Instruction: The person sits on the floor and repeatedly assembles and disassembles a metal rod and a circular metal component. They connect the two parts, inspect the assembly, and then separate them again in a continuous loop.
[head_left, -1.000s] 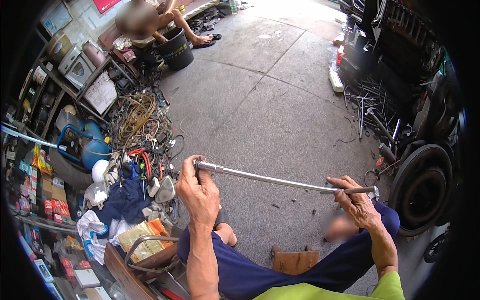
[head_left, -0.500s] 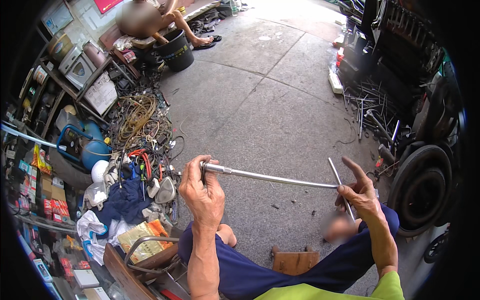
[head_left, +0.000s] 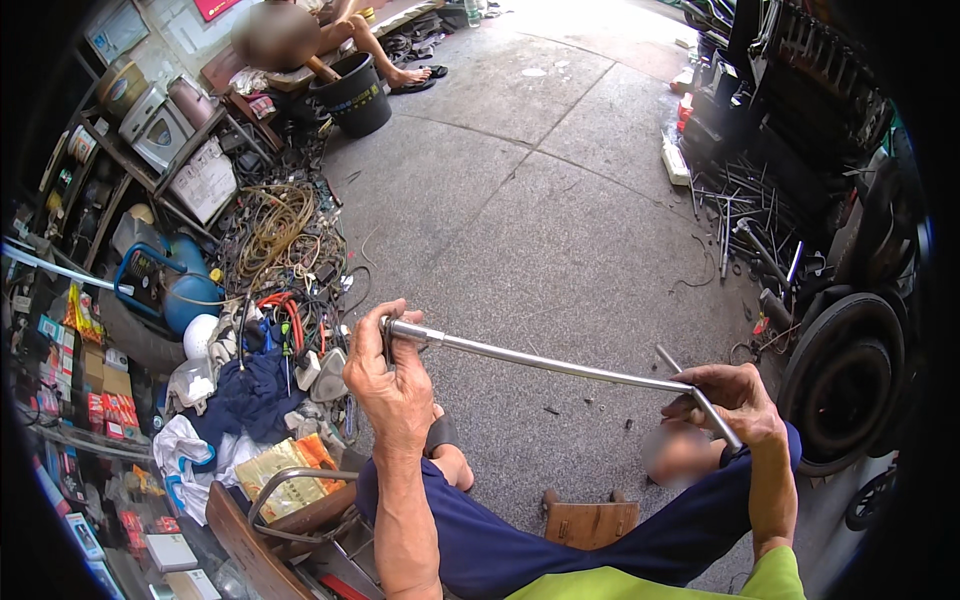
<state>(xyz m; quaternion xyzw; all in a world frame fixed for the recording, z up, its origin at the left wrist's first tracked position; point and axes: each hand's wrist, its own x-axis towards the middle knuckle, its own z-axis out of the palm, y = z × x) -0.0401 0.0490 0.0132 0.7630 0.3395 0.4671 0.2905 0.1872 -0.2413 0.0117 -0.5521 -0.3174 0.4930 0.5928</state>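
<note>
A long silver T-handle socket wrench [head_left: 560,366] lies across in front of me, sloping slightly down to the right. My left hand [head_left: 388,385] is closed around its thick socket end, thumb and fingers pinching it. Something dark and ring-like shows at that end between the fingers, too hidden to name. At the other end my right hand [head_left: 742,402] grips the joint where the sliding crossbar [head_left: 718,420] passes through the shaft. One tip of the crossbar sticks out beyond the fingers, the other points down toward my right knee.
A small wooden stool [head_left: 590,524] stands between my legs. Cables and clothes [head_left: 255,395] are heaped at the left. A black wheel [head_left: 842,380] and a pile of metal tools [head_left: 745,215] lie at the right. Another person sits far left behind a black bucket [head_left: 355,98].
My right index finger, raised before, now curls down onto the wrench. The crossbar has tilted, its near end further right. My left hand has shifted slightly left with the socket end.
</note>
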